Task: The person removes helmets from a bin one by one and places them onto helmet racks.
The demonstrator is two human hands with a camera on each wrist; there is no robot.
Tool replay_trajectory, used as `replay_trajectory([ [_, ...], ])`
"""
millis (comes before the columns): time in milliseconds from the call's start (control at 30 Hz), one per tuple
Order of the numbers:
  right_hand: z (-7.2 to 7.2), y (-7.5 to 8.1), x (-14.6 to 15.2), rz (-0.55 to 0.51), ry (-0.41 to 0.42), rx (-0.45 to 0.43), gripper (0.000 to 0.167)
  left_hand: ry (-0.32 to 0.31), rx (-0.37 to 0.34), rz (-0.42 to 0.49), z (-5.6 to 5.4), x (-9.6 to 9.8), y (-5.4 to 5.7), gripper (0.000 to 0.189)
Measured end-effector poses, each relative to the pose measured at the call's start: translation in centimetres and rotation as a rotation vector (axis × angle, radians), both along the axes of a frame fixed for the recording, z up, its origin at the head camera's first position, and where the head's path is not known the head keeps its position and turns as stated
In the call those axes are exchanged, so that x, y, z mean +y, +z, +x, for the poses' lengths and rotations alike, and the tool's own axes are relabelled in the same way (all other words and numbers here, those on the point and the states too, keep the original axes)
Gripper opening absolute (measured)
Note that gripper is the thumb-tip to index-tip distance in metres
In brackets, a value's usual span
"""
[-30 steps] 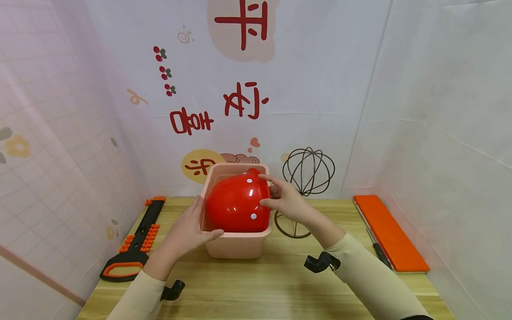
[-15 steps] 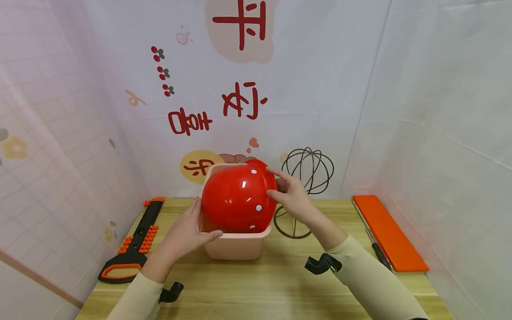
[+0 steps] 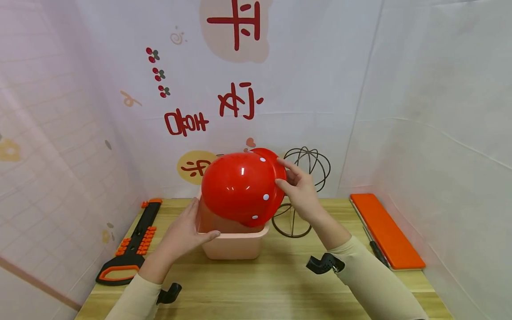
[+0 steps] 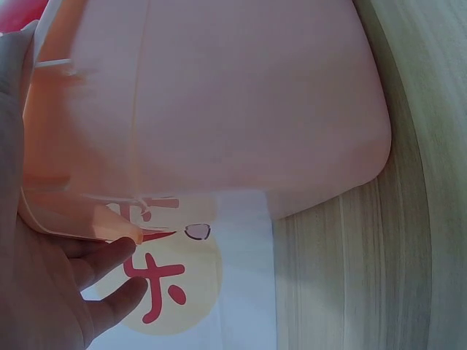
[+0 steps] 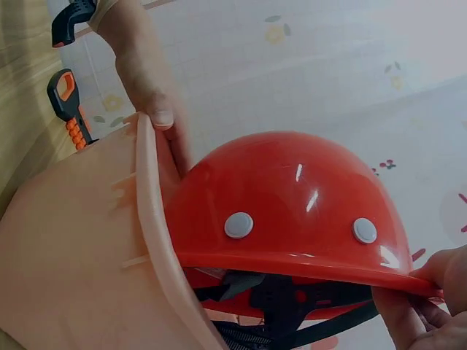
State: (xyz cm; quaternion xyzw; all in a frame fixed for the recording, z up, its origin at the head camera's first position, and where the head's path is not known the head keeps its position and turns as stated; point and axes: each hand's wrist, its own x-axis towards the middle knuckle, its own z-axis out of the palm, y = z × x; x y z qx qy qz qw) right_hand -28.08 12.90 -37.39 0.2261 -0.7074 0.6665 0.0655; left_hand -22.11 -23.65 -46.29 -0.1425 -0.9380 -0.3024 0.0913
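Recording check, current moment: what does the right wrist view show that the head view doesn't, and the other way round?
Only the right wrist view shows the black harness under the helmet.

Only the head view shows the wire stand, the flat orange case and the slim tool beside it.

Both show the right hand pinching the red helmet's brim, the left hand on the pink bin's rim, and the black-and-orange tool.

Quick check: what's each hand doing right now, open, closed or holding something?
Left hand: holding the bin by its rim.
Right hand: holding the helmet by its brim.
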Motion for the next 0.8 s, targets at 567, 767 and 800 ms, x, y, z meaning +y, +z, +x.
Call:
replay_trajectory([
  [567, -0.6, 2.8, 1.4, -0.281, -0.029, -0.093, 0.058, 0.049, -0.08, -0.035, 0.4, -0.7, 0.3, 0.136],
  [767, -1.1, 3.9, 2.3, -0.442, -0.047, -0.108, 0.056, 0.057, -0.085, -0.047, 0.3, -0.7, 0.4, 0.138],
  [800, -1.1, 4.1, 2.5, -0.471, -0.052, -0.109, 0.056, 0.058, -0.084, -0.049, 0.3, -0.7, 0.5, 0.138],
])
